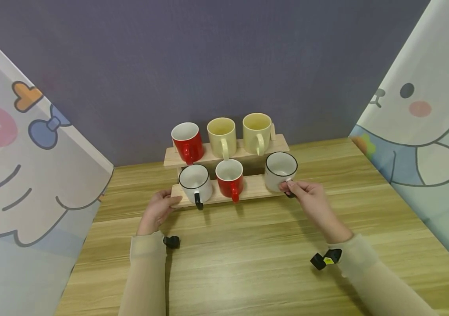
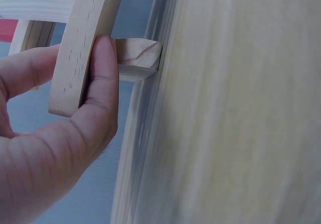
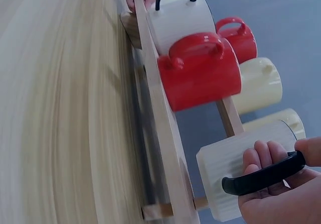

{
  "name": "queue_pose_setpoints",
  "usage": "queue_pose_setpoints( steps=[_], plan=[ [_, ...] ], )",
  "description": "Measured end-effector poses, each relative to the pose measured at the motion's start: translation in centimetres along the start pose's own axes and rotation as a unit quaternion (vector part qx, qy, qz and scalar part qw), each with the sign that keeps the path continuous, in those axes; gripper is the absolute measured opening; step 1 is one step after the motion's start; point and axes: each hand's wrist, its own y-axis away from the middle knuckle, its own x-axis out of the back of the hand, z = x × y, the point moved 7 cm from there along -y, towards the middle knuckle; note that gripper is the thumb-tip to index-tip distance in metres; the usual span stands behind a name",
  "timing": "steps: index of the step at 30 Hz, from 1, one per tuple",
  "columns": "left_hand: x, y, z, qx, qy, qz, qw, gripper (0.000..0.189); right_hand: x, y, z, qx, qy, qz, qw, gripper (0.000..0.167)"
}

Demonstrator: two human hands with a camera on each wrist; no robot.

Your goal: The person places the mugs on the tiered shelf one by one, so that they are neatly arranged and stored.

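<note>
A two-tier wooden rack [image 1: 254,186] holds several mugs. My left hand [image 1: 157,210] grips the left end of its lower board [image 2: 80,58], thumb on one face and fingers on the other. At the lower tier's right end is a white mug [image 1: 273,179] with a black rim. My right hand [image 1: 312,199] holds that mug by its black handle [image 3: 263,179], fingers curled through it. Whether the mug bears fully on the board, I cannot tell. Beside it on the lower tier stand a red mug [image 1: 230,177] and another black-rimmed white mug [image 1: 201,188], handles facing me.
On the upper tier stand a red mug [image 1: 193,147] at left and two yellow mugs, one in the middle [image 1: 220,140] and one at right [image 1: 254,136]. The rack stands on a wooden table [image 1: 228,259] before a grey-blue backdrop [image 1: 224,57]. Cartoon-printed panels flank both sides.
</note>
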Motion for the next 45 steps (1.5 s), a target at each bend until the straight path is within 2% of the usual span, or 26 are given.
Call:
queue_pose_setpoints(
  steps=[11,24,33,45],
  plan=[
    [0.0,0.1,-0.1,0.001,-0.004,0.001,1.0,0.067,-1.6,0.2,-0.1,-0.005,-0.013,0.003,0.9999,0.03],
    [0.0,0.1,0.0,0.004,0.008,0.0,1.0,0.067,-2.8,0.4,0.5,-0.036,-0.01,0.006,0.9993,0.031],
    [0.1,0.0,-0.1,0.003,0.001,0.006,1.0,0.065,-4.1,0.0,0.6,-0.04,-0.023,0.012,0.9989,0.029],
    [0.0,0.0,0.1,0.002,-0.004,0.002,1.0,0.066,-5.5,-0.7,1.4,-0.073,-0.02,0.028,0.9967,0.029]
  ],
)
